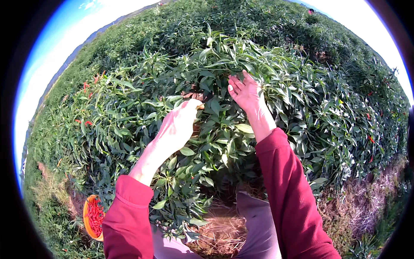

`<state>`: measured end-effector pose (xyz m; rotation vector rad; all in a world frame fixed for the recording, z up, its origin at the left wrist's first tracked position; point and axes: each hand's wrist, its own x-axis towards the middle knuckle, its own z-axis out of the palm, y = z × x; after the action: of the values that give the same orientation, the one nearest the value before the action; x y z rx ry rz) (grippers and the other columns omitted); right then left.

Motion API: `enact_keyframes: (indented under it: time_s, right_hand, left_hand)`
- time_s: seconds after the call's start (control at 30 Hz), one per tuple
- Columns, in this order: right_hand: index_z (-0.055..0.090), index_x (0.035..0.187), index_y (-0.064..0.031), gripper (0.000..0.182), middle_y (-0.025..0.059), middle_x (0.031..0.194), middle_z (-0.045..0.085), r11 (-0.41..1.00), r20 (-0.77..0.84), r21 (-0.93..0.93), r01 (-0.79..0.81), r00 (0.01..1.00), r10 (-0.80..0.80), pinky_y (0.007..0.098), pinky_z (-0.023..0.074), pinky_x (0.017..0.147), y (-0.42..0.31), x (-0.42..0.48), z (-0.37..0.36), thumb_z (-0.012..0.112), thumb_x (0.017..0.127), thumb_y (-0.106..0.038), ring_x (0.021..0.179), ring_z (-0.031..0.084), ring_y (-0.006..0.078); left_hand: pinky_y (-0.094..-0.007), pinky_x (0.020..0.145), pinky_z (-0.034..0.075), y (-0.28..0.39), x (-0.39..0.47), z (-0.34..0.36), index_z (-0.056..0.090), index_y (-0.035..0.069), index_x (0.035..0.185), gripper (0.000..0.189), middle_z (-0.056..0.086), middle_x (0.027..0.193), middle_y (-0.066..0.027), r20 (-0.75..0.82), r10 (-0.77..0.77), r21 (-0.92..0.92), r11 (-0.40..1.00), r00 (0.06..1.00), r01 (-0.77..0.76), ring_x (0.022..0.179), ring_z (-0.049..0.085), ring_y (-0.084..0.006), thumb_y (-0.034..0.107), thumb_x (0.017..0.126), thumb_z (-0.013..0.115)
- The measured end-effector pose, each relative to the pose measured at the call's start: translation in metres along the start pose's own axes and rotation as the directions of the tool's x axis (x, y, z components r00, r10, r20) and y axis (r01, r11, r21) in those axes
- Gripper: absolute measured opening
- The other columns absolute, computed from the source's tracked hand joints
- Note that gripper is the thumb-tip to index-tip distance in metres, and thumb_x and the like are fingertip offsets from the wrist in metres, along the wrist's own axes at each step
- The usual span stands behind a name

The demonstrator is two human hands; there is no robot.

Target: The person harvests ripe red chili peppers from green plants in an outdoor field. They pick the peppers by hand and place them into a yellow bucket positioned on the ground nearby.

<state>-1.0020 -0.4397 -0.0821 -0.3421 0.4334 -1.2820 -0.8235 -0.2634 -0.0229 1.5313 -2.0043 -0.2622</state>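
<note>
Dense chili pepper plants (226,142) with green leaves fill the space before me. My left hand (181,121) is among the leaves at centre, its back turned up and its fingers curled. Whether anything is between those fingers is hidden. To the right and a little farther off, my right hand (246,92) reaches into the foliage, palm up and fingers spread apart, with nothing visible in it. Leaves lie around its fingertips. Red chili peppers (88,123) hang on plants to the left.
An orange container (86,216) of picked red chilies stands at lower left, beyond my left sleeve. Straw-strewn soil (223,230) shows between my knees. More red chilies (371,139) hang on the right-hand plants. A pink shape (310,11) is at the field's far edge.
</note>
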Motion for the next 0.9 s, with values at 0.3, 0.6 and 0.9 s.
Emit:
enact_keyframes:
  time_s: [0.3, 0.6, 0.9]
  right_hand:
    - [0.045, 0.091, -0.0043, 0.042, 0.0167, 0.094, 0.060, 0.981, -0.280, -0.013, -0.193, 0.943, 0.181, 0.0376, 0.0464, 0.076, 0.011, 0.039, 0.008, 0.070, 0.078, -0.035, 0.089, 0.053, 0.0267]
    - [0.050, 0.104, -0.0096, 0.017, 0.0084, 0.095, 0.053, 0.992, -0.092, 0.113, 0.052, 0.995, -0.041, 0.0367, 0.0444, 0.081, 0.025, 0.009, 0.002, 0.051, 0.089, -0.018, 0.087, 0.050, 0.0221]
    - [0.056, 0.103, -0.0033, 0.021, 0.0106, 0.101, 0.062, 0.745, 0.276, -0.516, 0.423, 0.905, -0.323, 0.0375, 0.0513, 0.077, 0.024, -0.095, -0.105, 0.048, 0.089, -0.018, 0.090, 0.061, 0.0254]
  left_hand:
    - [-0.0203, 0.058, 0.038, -0.003, -0.016, -0.028, 0.049, 0.004, 0.103, 0.017, 0.050, 0.070, 0.0013, 0.114, -0.119, -0.533, 0.831, 0.986, 0.162, 0.062, 0.044, -0.0053, 0.014, 0.092, 0.040]
    - [-0.0220, 0.058, 0.042, 0.006, -0.031, -0.054, 0.047, 0.004, 0.098, 0.015, 0.050, 0.070, -0.0005, -0.047, -0.149, -0.600, 0.795, 0.988, 0.092, 0.060, 0.047, -0.0079, 0.015, 0.092, 0.039]
    - [-0.0203, 0.056, 0.039, 0.015, -0.015, -0.089, 0.051, 0.006, 0.093, 0.015, 0.050, 0.071, 0.0008, -0.217, -0.100, -0.620, 0.783, 0.971, -0.058, 0.060, 0.045, -0.0065, 0.010, 0.091, 0.037]
